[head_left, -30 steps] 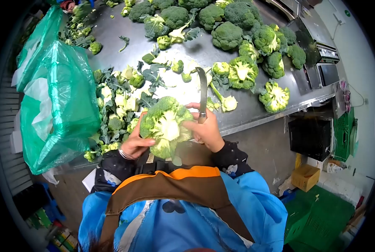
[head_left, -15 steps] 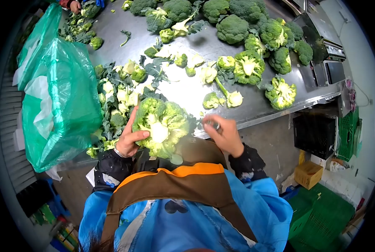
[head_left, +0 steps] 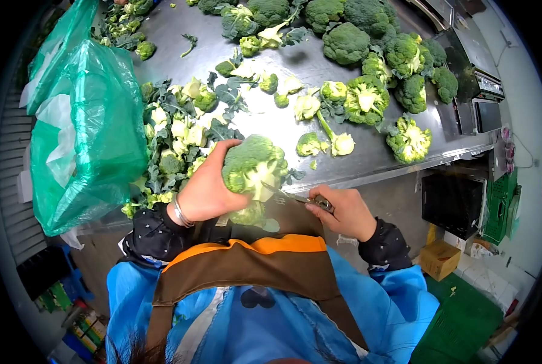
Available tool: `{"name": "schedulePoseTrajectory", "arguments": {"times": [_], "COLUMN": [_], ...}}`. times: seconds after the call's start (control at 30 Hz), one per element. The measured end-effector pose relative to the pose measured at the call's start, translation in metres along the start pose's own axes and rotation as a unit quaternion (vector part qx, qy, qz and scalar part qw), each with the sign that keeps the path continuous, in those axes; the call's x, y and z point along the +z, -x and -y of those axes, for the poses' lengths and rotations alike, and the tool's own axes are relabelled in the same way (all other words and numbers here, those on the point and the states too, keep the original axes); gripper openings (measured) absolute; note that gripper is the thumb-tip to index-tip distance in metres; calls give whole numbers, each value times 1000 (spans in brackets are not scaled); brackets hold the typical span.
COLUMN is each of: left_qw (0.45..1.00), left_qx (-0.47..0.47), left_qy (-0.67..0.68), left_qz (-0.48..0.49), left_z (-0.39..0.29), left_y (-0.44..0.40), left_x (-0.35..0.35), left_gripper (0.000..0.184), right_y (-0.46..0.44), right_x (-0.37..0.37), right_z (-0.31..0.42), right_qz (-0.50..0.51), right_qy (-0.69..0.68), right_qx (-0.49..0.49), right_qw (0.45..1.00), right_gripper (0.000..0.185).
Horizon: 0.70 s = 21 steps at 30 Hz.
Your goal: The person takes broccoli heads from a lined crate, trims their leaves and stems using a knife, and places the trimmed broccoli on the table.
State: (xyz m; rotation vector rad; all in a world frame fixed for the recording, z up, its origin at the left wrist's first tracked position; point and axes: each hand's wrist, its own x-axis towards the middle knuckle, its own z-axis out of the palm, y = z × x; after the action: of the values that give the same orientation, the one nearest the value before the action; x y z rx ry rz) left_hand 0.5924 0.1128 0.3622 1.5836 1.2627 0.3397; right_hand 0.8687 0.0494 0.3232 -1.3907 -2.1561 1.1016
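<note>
A green broccoli head is gripped by my left hand, its pale cut stem side turned toward my right. My right hand is closed round the handle of a knife, whose blade points left and meets the pale stem. Left of the broccoli lies a pile of leaves and stem pieces on the metal table. A small floret and a cut stalk lie beyond my right hand.
A green plastic bag lines a container at the left. Many broccoli heads cover the back right of the table, with one trimmed head near its edge. A cardboard box and green crate stand low at the right.
My left hand has shifted over the broccoli's left side, and the broccoli has turned and moved slightly right. The knife, first upright, now points left with its blade at the stem.
</note>
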Motion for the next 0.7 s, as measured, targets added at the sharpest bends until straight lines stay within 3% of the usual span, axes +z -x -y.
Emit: {"name": "schedulePoseTrajectory", "arguments": {"times": [0.07,0.1,0.17,0.27,0.4,0.43,0.5,0.7], "left_qw": [999,996,990,983,976,976,974,983], "left_qx": [-4,-62,-56,-63,-121,-140,-178,-126], "left_qy": [-41,-60,-129,-174,-178,-167,-141,-129], "left_qz": [1,20,7,-8,-22,-21,-4,-13], "left_z": [-7,-22,-29,-28,-5,0,3,10], "left_y": [-6,-8,-12,-16,-27,-28,-29,-21], "left_x": [7,7,16,26,26,24,18,22], "left_gripper": [77,72,70,68,70,70,70,69], "right_y": [0,3,9,12,-4,-7,-15,-20], "right_x": [-14,-19,-30,-20,13,21,25,-7], "right_z": [5,5,15,18,-7,-10,-9,3], "right_qz": [35,44,77,56,-1,9,13,29], "right_qy": [83,126,195,260,262,261,260,313], "right_qx": [31,45,88,74,57,87,77,-6], "right_qw": [995,990,974,961,963,961,963,949], "right_gripper": [24,24,25,20,13,22,21,6]}}
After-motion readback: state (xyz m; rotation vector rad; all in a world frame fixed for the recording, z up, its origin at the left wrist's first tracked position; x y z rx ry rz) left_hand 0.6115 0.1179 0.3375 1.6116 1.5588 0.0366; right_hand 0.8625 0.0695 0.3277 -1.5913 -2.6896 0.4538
